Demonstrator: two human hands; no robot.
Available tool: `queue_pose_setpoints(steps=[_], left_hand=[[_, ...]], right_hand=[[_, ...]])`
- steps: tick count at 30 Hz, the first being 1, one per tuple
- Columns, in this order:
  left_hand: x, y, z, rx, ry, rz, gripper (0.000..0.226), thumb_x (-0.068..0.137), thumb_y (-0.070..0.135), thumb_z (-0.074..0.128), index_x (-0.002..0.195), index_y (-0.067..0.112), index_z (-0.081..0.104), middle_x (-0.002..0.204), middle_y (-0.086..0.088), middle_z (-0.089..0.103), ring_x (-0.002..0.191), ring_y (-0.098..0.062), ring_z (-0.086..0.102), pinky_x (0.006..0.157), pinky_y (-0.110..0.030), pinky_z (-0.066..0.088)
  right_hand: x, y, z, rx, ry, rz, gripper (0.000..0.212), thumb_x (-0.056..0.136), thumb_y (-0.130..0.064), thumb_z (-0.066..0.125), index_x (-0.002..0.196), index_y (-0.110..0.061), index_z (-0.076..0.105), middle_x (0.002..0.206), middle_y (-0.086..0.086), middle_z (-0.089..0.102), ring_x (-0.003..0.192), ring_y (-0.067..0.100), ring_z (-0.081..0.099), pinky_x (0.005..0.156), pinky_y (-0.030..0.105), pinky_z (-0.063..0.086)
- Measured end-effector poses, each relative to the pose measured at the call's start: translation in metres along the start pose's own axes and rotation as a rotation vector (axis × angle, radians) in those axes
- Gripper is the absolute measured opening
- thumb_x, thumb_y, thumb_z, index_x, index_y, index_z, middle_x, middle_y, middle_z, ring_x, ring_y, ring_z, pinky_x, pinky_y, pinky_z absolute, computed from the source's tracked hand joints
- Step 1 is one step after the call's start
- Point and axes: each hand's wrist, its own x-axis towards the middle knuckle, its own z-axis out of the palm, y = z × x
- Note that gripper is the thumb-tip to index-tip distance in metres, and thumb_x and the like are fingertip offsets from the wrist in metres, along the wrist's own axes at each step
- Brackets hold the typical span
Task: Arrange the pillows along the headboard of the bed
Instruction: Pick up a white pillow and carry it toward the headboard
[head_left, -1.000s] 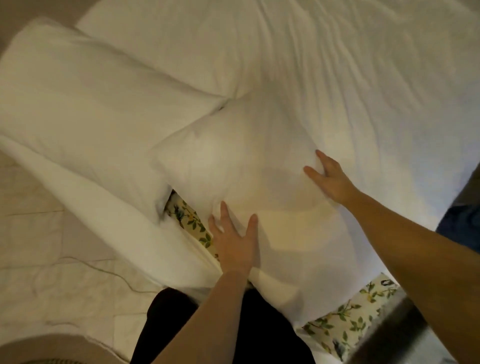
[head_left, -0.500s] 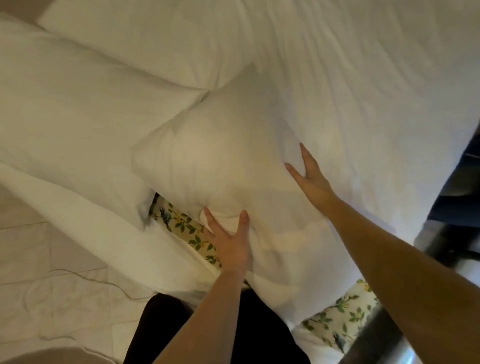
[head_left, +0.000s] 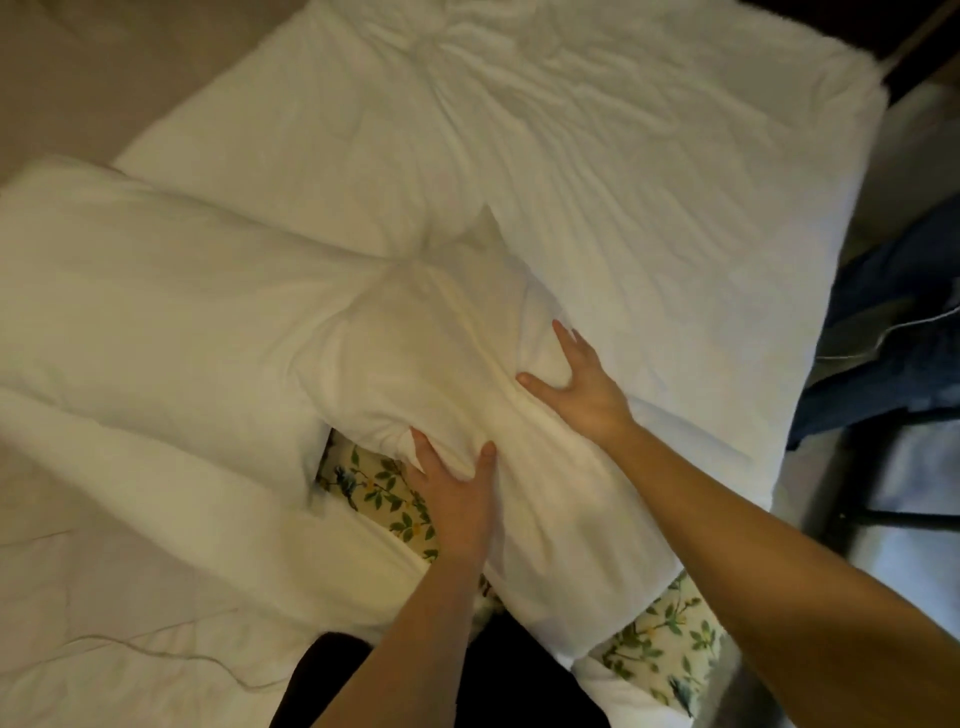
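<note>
A white pillow (head_left: 441, 338) lies at the near end of the bed, over a floral-patterned sheet (head_left: 379, 483). My left hand (head_left: 457, 493) pinches its near edge between thumb and fingers. My right hand (head_left: 582, 384) presses flat on the pillow's right side, fingers spread. A second, larger white pillow (head_left: 156, 312) lies to the left, touching the first. A white duvet (head_left: 597, 182) covers the rest of the bed. No headboard is in view.
Pale tiled floor (head_left: 104, 623) with a thin cable (head_left: 156, 649) lies to the left. Dark blue fabric (head_left: 893, 338) and a dark frame (head_left: 883, 467) stand at the bed's right side. My dark clothing (head_left: 337, 686) is at the bottom.
The pillow under my hands has been squeezed and bunched. My left hand now grips its edge. The camera view has pulled back and shows more of the bed.
</note>
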Motion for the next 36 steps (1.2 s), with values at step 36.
queue_pose_setpoints(steps=[36], left_hand=[[-0.136,0.061,-0.373,0.508,-0.009,0.764,0.08,0.092,0.071,0.057,0.158,0.059,0.014,0.171,0.01,0.002,0.142,-0.038,0.043,0.109,-0.051,0.046]], right_hand=[[-0.382,-0.185,0.135,0.549,0.381,0.053,0.1,0.086,-0.066,0.073,0.166,-0.043,0.017,0.174,0.0,0.017,0.159,0.02,0.018,0.127,0.043,0.021]])
